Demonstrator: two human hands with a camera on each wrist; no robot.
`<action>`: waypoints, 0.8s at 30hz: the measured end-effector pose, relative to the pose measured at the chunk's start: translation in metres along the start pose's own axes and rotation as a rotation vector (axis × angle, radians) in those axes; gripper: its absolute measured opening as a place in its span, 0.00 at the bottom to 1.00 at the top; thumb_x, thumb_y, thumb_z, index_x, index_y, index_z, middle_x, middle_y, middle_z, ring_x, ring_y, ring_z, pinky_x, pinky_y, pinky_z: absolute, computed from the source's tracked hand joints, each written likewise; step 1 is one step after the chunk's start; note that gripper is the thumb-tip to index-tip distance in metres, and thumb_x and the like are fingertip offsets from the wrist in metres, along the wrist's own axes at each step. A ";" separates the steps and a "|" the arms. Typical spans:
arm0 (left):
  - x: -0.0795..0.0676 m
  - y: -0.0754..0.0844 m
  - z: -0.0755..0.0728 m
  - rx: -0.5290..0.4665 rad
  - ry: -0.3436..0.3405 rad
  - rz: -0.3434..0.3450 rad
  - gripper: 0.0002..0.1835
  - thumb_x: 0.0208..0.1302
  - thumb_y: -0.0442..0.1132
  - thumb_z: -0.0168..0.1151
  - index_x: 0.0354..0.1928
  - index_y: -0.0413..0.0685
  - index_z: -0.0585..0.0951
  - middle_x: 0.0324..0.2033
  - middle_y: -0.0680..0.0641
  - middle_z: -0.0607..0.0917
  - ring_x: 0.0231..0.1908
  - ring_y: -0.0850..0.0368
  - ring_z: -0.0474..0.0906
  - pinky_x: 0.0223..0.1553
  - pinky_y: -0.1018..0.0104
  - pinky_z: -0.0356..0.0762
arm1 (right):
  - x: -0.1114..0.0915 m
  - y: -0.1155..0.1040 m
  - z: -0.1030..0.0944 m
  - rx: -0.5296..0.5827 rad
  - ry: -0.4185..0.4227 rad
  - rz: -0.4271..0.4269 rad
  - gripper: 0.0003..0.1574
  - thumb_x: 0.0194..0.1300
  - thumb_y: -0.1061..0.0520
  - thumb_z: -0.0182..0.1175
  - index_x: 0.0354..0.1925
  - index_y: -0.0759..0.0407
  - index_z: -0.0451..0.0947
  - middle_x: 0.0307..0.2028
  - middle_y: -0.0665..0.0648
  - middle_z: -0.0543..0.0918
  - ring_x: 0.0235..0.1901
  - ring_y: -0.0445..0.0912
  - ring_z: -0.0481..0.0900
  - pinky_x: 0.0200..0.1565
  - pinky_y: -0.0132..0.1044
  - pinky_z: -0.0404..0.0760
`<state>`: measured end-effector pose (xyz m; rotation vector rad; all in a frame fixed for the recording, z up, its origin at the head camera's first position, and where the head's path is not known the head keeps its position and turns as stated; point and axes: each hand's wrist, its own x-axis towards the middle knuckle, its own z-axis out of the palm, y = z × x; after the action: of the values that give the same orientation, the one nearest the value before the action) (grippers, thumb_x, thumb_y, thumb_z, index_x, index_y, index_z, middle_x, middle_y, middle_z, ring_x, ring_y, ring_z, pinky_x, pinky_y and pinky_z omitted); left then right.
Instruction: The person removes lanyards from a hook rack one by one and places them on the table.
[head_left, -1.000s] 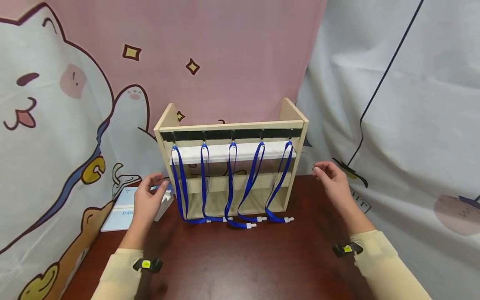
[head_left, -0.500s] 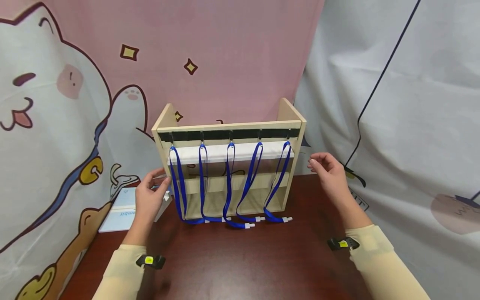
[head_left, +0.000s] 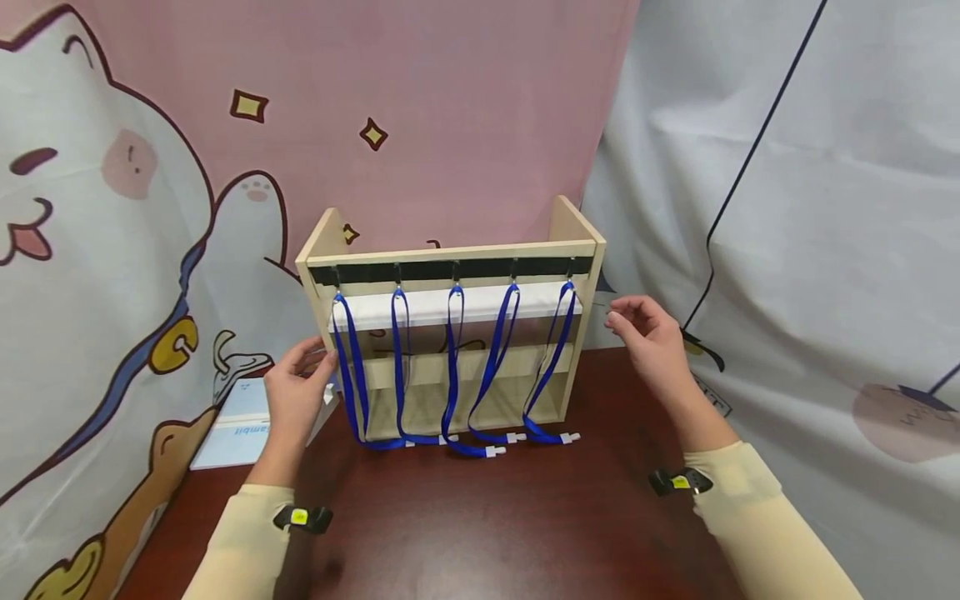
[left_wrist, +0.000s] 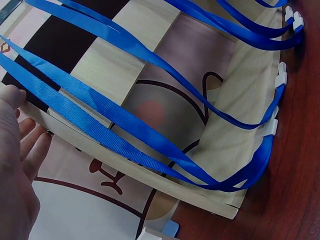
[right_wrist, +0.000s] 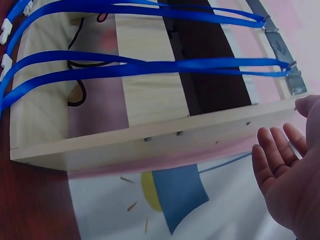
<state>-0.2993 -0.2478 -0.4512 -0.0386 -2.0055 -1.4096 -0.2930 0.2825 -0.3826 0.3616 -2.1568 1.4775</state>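
A light wooden rack (head_left: 450, 251) stands on the table, with a black strip of hooks (head_left: 427, 272) across its upper front. Several blue lanyards (head_left: 452, 367) hang from the hooks, their white clips (head_left: 495, 452) lying at the rack's foot. My left hand (head_left: 291, 392) is at the rack's left side panel (left_wrist: 135, 162); its thumb is by the front edge and its loosely bent fingers lie along the outer face, apparently touching it. To the right of the right side panel (right_wrist: 200, 127), my right hand (head_left: 656, 346) hovers with relaxed fingers, holding nothing.
A pale blue-and-white box (head_left: 232, 433) with lettering lies left of the rack, beside a white object (head_left: 324, 412) partly behind my left hand. Printed cloth (head_left: 465, 108) hangs behind and on both sides. The dark red table (head_left: 465, 517) extends toward me.
My left hand has closed the small gap to the rack's left panel. My right hand has moved slightly up and nearer the right panel. The head view has shifted a little; the lanyards hang as before.
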 end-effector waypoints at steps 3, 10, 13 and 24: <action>0.000 -0.002 -0.002 -0.010 0.009 0.019 0.17 0.74 0.34 0.74 0.62 0.41 0.89 0.51 0.36 0.93 0.42 0.72 0.86 0.41 0.82 0.81 | 0.004 -0.006 0.005 -0.013 -0.007 -0.017 0.19 0.82 0.53 0.66 0.62 0.62 0.81 0.48 0.60 0.87 0.47 0.42 0.85 0.50 0.26 0.82; 0.001 -0.002 -0.004 0.003 -0.010 0.083 0.16 0.74 0.39 0.76 0.60 0.45 0.90 0.48 0.41 0.94 0.41 0.67 0.89 0.40 0.80 0.83 | 0.011 -0.018 0.017 0.002 -0.010 -0.056 0.18 0.80 0.57 0.69 0.62 0.61 0.82 0.49 0.59 0.88 0.46 0.44 0.84 0.49 0.26 0.82; 0.001 -0.003 -0.004 0.025 -0.013 0.107 0.15 0.75 0.39 0.75 0.60 0.45 0.90 0.47 0.42 0.94 0.41 0.68 0.88 0.40 0.81 0.84 | 0.014 -0.024 0.022 -0.002 -0.001 -0.086 0.18 0.79 0.57 0.70 0.61 0.60 0.83 0.49 0.59 0.88 0.45 0.45 0.84 0.48 0.28 0.81; 0.004 -0.003 -0.001 0.075 0.002 0.196 0.18 0.73 0.36 0.76 0.62 0.44 0.89 0.47 0.41 0.94 0.41 0.54 0.91 0.39 0.84 0.82 | 0.013 -0.058 0.038 0.009 0.060 -0.118 0.15 0.75 0.66 0.71 0.57 0.70 0.86 0.46 0.69 0.91 0.39 0.39 0.86 0.44 0.25 0.83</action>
<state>-0.3031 -0.2514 -0.4512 -0.1955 -1.9924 -1.2099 -0.2859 0.2263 -0.3408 0.4347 -2.0465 1.4159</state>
